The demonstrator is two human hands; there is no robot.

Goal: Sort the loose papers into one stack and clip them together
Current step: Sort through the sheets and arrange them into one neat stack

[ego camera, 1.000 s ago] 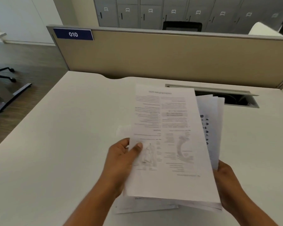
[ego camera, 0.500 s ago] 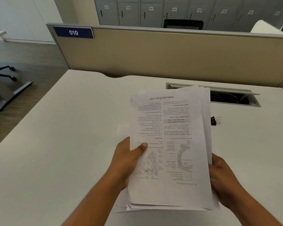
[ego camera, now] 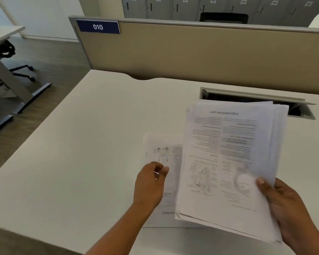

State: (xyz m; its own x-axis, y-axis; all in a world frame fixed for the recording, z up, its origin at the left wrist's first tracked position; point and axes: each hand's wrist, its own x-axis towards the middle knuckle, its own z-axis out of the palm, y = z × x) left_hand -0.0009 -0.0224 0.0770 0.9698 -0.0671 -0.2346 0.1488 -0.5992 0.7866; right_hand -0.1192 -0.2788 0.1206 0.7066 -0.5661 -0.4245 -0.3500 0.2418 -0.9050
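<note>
Lying lengthwise 12 to 6 o'clock, the loose sheet (ego camera: 161, 144) sits at 9 o'clock of the stack (ego camera: 226, 162) the right hand (ego camera: 284, 203) pinches, beneath the nearer left hand (ego camera: 149, 183), fingers curled, grip unclear.

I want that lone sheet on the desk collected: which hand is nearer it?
Left. The left hand is directly over the lone sheet; the right hand is off to its right, holding the paper stack.
</note>
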